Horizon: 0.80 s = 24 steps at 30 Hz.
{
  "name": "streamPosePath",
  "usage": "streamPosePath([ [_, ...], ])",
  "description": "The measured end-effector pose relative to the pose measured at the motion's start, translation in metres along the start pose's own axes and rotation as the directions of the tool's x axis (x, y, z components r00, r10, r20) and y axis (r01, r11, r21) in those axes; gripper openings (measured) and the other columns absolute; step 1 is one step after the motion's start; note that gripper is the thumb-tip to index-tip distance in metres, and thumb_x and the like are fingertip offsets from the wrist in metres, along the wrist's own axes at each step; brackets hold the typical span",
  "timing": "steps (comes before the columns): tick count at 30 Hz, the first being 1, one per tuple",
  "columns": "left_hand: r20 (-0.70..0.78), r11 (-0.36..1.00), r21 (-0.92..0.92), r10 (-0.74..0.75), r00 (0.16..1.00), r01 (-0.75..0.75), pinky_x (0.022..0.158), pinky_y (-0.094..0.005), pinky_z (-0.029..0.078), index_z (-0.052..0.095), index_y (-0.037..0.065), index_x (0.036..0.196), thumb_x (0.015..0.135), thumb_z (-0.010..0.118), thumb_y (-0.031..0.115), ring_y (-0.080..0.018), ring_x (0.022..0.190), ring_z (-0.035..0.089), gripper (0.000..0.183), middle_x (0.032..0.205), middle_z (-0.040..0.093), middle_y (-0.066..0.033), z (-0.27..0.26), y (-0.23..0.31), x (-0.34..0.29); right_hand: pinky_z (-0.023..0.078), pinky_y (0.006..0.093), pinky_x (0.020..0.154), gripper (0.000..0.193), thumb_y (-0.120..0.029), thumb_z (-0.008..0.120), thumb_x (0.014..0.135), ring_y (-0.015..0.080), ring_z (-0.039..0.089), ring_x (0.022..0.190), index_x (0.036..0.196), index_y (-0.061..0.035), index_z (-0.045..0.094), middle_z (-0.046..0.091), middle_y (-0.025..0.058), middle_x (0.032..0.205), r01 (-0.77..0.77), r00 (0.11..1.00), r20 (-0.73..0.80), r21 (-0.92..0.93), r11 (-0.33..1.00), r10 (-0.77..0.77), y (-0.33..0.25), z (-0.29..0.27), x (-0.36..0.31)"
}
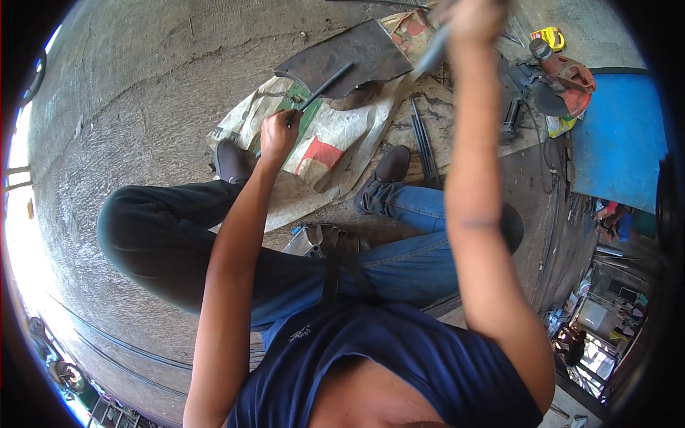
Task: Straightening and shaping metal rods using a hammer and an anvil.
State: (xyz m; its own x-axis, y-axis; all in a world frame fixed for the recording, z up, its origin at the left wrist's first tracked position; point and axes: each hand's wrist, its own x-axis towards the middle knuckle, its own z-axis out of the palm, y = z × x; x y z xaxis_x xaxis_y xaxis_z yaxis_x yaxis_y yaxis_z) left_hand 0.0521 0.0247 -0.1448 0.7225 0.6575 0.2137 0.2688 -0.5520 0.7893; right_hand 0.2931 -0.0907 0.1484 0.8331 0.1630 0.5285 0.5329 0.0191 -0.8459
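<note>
My left hand (pixel 278 135) is closed around a dark metal rod (pixel 328 85). The rod slants up to the right, its far end over a broad dark metal plate (pixel 364 50). I cannot tell whether the rod touches the plate. Under the plate spreads a crumpled white sack (pixel 349 128) with green and red patches. My right hand (pixel 477 21) is raised at the top, smeared by motion, and appears closed on a grey tool (pixel 433 50). The tool's kind is too blurred to make out. Between my right foot and my right arm lie several thin dark rods (pixel 422 143).
To the right sits an orange and dark machine (pixel 571 89), with a yellow container (pixel 548 37) beyond it. A blue sheet (pixel 617 128) is at the far right. My shoes (pixel 392 164) flank the sack on the rough concrete floor (pixel 143 121). A motorcycle (pixel 70 374) stands lower left.
</note>
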Motion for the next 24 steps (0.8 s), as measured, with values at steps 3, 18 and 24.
streamPosePath([
  [3, 0.058, 0.999, -0.038, 0.021, 0.998, -0.019, 0.071, -0.0412, 0.051, 0.073, 0.0, 0.094, 0.086, 0.069, 0.021, -0.0363, 0.076, 0.067, 0.023, 0.084, 0.069, -0.021, 0.014, 0.019, 0.005, 0.054, 0.047, 0.074, 0.081, -0.067, 0.038, 0.094, 0.0425, 0.068, 0.082, 0.104, 0.0107, 0.06, 0.067, 0.029, 0.083, 0.078, 0.997, 0.04, -0.725, 0.685, -0.071, 0.166, -0.009, -0.138],
  [18, 0.052, 0.992, 0.057, -0.112, 0.992, 0.109, 0.078, -0.0381, 0.053, 0.074, 0.002, 0.097, 0.085, 0.069, 0.027, -0.0325, 0.083, 0.07, 0.029, 0.088, 0.071, -0.0192, 0.006, 0.007, 0.003, 0.033, 0.0282, 0.035, 0.06, -0.065, 0.049, 0.091, 0.0105, 0.041, 0.036, 0.075, -0.0075, 0.05, 0.047, 0.0018, 0.053, -0.709, 0.601, 0.116, -0.379, 0.595, 0.791, 0.161, -0.038, -0.153],
  [24, 0.034, 0.992, 0.077, -0.104, 0.994, 0.101, 0.077, -0.037, 0.054, 0.074, 0.002, 0.097, 0.083, 0.071, 0.025, -0.0314, 0.082, 0.071, 0.027, 0.089, 0.071, -0.0184, -0.003, 0.001, -0.002, 0.038, 0.0273, 0.039, 0.067, -0.069, 0.046, 0.09, 0.0117, 0.047, 0.042, 0.082, -0.0033, 0.057, 0.048, 0.0021, 0.055, -0.617, 0.63, 0.246, -0.417, 0.667, 0.736, 0.123, -0.006, -0.143],
])
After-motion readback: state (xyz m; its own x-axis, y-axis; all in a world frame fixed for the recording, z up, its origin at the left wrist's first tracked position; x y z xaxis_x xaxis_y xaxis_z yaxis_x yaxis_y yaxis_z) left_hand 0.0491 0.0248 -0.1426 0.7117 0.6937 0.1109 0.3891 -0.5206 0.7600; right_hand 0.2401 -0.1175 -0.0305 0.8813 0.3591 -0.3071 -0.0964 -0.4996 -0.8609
